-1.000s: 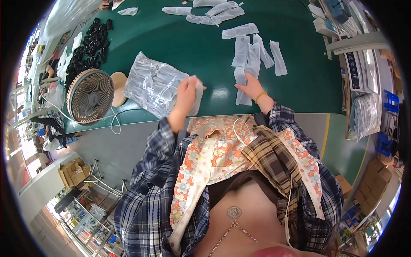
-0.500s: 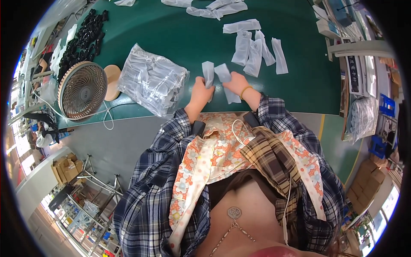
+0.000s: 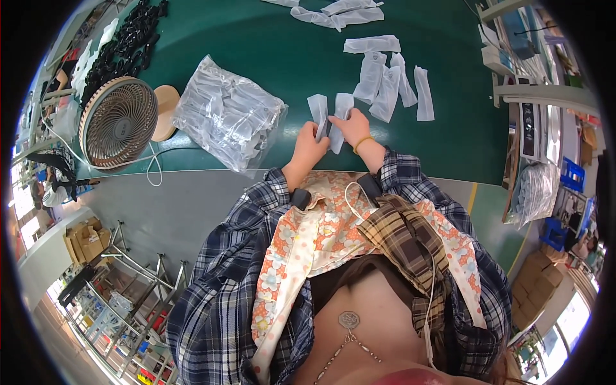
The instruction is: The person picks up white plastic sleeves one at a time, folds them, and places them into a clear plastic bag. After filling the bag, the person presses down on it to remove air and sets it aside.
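Note:
Near the front edge of the green table [image 3: 256, 64], my left hand [image 3: 309, 146] is closed on a narrow frosted plastic sleeve [image 3: 317, 108] that stands up from the fingers. Beside it, my right hand [image 3: 355, 130] pinches a second frosted sleeve [image 3: 344, 102], held almost upright. What the sleeves contain, if anything, I cannot make out. To the left of my hands lies a big clear plastic bag [image 3: 231, 115] packed with more such sleeves. Several loose frosted sleeves [image 3: 385, 93] are spread on the table beyond my right hand.
A round fan [image 3: 119, 125] on a beige base stands at the left, its white cable hanging over the front edge. Behind it is a heap of black parts [image 3: 125, 54]. More sleeves [image 3: 340, 14] lie at the far side. Shelving with a wrapped bundle [image 3: 538, 189] borders the right.
My right hand has turned its sleeve more upright and brought it closer to the left one. The whole view has shifted slightly.

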Demonstrator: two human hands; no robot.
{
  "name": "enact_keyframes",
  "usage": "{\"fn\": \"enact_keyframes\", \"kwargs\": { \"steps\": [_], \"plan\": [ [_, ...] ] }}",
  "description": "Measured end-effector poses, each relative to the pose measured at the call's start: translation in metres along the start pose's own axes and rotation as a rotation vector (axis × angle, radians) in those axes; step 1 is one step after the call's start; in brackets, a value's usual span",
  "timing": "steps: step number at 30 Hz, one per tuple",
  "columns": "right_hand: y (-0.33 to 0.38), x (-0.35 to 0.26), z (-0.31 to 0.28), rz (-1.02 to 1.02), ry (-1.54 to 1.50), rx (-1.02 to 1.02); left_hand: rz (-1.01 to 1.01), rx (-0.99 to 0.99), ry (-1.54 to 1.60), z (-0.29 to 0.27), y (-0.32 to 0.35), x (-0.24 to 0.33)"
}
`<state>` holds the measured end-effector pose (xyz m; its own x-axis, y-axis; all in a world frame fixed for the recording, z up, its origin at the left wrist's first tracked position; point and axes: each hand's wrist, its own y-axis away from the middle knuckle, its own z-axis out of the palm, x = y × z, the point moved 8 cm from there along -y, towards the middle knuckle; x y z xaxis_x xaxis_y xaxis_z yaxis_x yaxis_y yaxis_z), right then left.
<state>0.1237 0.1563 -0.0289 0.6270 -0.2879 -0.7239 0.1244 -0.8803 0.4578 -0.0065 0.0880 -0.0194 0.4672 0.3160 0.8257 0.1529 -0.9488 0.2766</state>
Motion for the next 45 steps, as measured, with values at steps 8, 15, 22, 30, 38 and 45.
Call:
{"fn": "enact_keyframes", "kwargs": {
  "steps": [8,15,22,30,38,45],
  "plan": [
    [-0.008,-0.01,0.002,-0.271,-0.16,-0.031,0.098,0.124,-0.095,0.003,0.002,0.019],
    [-0.008,-0.037,-0.09,-0.469,0.673,0.553,0.042,0.119,-0.114,0.001,0.003,0.018],
    [0.016,-0.056,-0.119,-0.857,-0.08,0.582,0.036,0.121,-0.122,-0.001,0.005,0.015],
    [-0.016,-0.019,-0.064,-0.18,-0.169,0.086,0.024,0.12,-0.133,0.002,0.003,0.016],
    [-0.01,0.004,-0.019,-0.242,0.339,0.008,0.059,0.15,-0.191,0.004,0.003,0.018],
    [-0.001,-0.012,-0.009,-0.324,0.267,0.01,0.188,0.179,-0.182,-0.003,0.006,0.034]
  ]
}}
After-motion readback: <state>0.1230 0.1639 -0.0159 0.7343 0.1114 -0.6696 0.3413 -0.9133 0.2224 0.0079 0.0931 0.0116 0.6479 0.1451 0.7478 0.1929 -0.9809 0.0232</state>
